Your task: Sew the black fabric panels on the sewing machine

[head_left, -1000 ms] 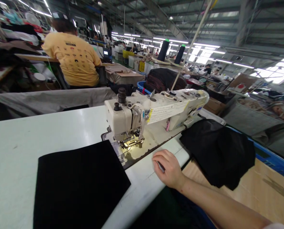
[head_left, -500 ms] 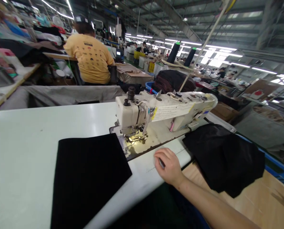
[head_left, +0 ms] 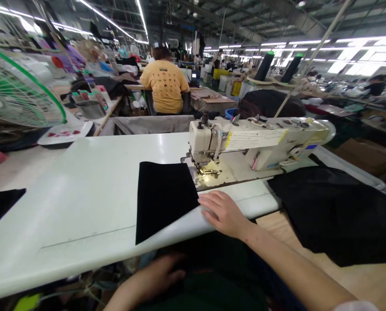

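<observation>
A black cloth piece (head_left: 163,194) lies on the white table (head_left: 89,181), left of the sewing machine (head_left: 245,142). My right hand (head_left: 222,211) rests at the table's front edge, its fingertips by the cloth's right corner, fingers apart and holding nothing visible. Below the table edge, over my lap, is my left hand (head_left: 163,272), blurred and dark; whether its fingers hold anything cannot be made out. A pile of black pieces (head_left: 338,207) lies right of the machine.
A green-rimmed fan (head_left: 21,90) stands at the far left, near another black cloth (head_left: 1,205). A person in a yellow shirt (head_left: 165,86) sits beyond the table. Thread cones (head_left: 264,67) stand behind the machine.
The view has turned left, bringing in the fan and the second black cloth. My right hand has moved left to the cloth's corner, its fingers straighter. My left hand has come into view.
</observation>
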Demonstrator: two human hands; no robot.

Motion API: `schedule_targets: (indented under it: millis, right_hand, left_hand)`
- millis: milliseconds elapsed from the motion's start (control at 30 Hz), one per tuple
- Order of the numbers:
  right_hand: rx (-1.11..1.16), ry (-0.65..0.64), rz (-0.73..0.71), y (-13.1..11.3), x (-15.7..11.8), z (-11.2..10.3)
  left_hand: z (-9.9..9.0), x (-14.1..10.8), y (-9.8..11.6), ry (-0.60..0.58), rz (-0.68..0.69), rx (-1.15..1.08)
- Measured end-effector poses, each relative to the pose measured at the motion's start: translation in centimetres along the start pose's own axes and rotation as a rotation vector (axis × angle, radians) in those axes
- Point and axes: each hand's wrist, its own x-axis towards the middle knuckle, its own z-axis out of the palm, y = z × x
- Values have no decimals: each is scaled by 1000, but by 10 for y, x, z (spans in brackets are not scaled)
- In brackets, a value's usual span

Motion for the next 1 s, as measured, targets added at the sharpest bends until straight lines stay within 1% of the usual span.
schedule_targets:
  millis: [67, 100, 133, 167, 200, 267, 300, 367, 400, 467, 533, 667, 833, 1000]
  right_hand:
    - [8, -30, -23, -8, 6, 5]
    - [17, -38, -23, -11, 7, 8]
    - [28, -41, -25, -13, 6, 9]
    - [40, -42, -32, -14, 4, 9]
    - [48, -43, -42, -16, 0, 9]
    - [50, -51, -72, -20, -9, 6]
    - [45, -54, -85, -23, -14, 4]
    - [32, -63, -96, -26, -23, 2]
    - [29, -61, -95, -26, -26, 1]
    - [36, -40, -86, -25, -31, 0]
    - [57, -11, -78, -21, -34, -1]
    - [68, 25, -95, -11, -37, -5]
    - [63, 41, -97, -7, -38, -6]
    - [84, 70, -93, -7, -37, -3]
  left_hand:
    - [-17, -17, 32, -69, 28, 27]
    - [-29, -21, 49, -56, 59, 52]
    - [-42, -21, 63, 7, 106, 87]
    - [-56, -15, 74, 117, 149, 149]
    - [-71, -5, 80, 261, 197, 232]
    - [-99, 28, 77, 521, 294, 429]
    - [-111, 47, 70, 590, 334, 531]
    - [-128, 85, 54, 592, 365, 697]
    - [-132, 100, 46, 570, 370, 756]
    - [-134, 120, 36, 539, 378, 829]
    - [-130, 129, 34, 547, 403, 857]
    - [-124, 134, 37, 561, 428, 845]
    - [-127, 143, 39, 548, 445, 801]
    - [-129, 144, 38, 552, 453, 780]
